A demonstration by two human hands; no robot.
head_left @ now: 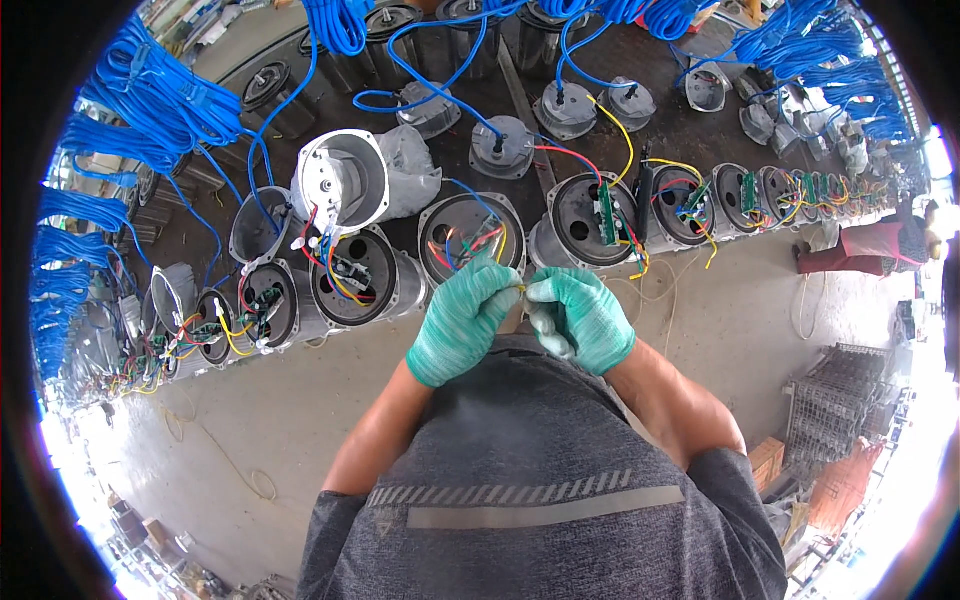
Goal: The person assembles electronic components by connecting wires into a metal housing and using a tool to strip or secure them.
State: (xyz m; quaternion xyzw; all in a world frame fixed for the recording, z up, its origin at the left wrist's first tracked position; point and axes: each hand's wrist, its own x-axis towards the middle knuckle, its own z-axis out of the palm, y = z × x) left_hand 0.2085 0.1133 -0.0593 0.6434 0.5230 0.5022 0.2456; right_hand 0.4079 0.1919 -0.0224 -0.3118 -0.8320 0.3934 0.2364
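- 2 gloved hands, the left hand [455, 328] and the right hand [587, 318], meet before our chest, thumbs and fingers pinched narrow on a yellow wire [521, 289].
- That wire lies between both sets of fingertips; they cover most of it, so we can only say this looks like its end.
- Just beyond the left hand we see an open grey motor housing [447, 214].
- Our dark shirt [550, 565] bears pale stripes [545, 512] and a small emblem, too faint for us to read.

Cable coils [175, 100] — behind motor housings [448, 214]
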